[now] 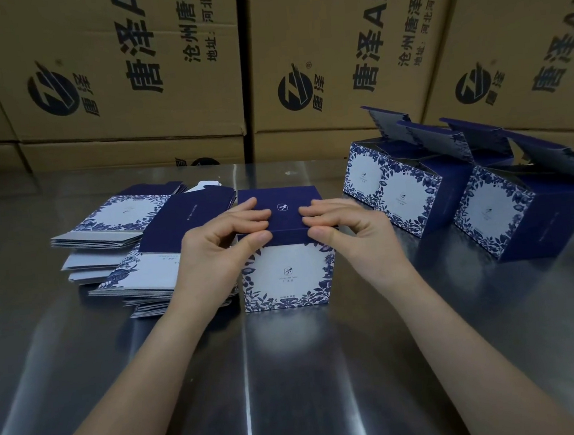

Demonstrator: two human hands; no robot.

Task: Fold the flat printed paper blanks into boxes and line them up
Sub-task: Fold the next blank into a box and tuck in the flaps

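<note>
A folded box (288, 275), white with a blue floral border and a dark blue lid, stands upright at the table's middle. My left hand (222, 236) pinches the lid's front left edge, thumb under, fingers on top. My right hand (344, 224) grips the front right edge the same way. The lid lies flat on the box. A loose pile of flat printed blanks (132, 236) lies to the left, partly behind my left wrist. Three folded boxes with lids raised stand in a row at the right, the nearest (515, 213), the middle one (411, 197) and the far one (361, 177).
The steel table (291, 371) is shiny and reflective. Tall brown cartons (123, 69) with black print form a wall along the table's back edge, right behind the row of boxes.
</note>
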